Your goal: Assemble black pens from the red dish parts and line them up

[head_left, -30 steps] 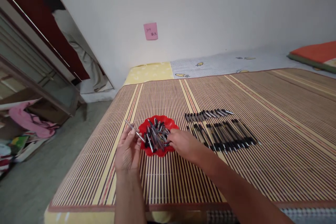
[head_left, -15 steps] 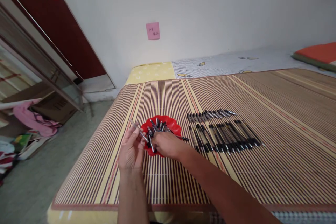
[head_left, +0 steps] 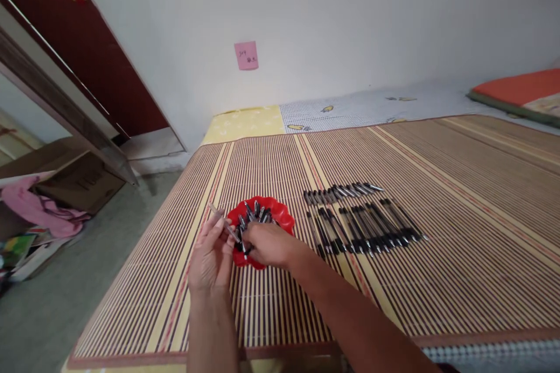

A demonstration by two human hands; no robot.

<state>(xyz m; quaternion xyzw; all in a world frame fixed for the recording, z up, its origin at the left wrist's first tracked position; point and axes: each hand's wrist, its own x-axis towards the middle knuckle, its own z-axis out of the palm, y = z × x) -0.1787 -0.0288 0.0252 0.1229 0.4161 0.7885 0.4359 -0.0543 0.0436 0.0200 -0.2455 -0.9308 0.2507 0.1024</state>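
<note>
Two rows are found set out on the striped mat (head_left: 271, 326), to the right of the red bowl (head_left: 286, 221): behind, a row of short pieces (head_left: 341, 192), dark and silvery; nearer, a row of long pens (head_left: 371, 227), slanted, several with metallic tips turned toward the near edge. By this showing, a fair share is judged laid out; a loose heap of pens (head_left: 256, 210) is left in the bowl, unaligned and too crowded to be counted. One slim pen (head_left: 223, 222) is gripped by the fingers of the left hand (head_left: 210, 259), tilted at the bowl's left rim. The fingers of the right hand (head_left: 266, 242) are sunk among the heap and partly hidden; whether anything is gripped there cannot be told. Reach is hampered by crossed pens, and part of the bowl is covered by the right hand. Also listed: a pink note (head_left: 247, 56), handwritten, fixed to the white wall (head_left: 350, 23); an orange folded cloth (head_left: 511, 87), placed at the far right; at the left, a cardboard box (head_left: 83, 186), with a pink cloth (head_left: 41, 210) draped beside it.
</note>
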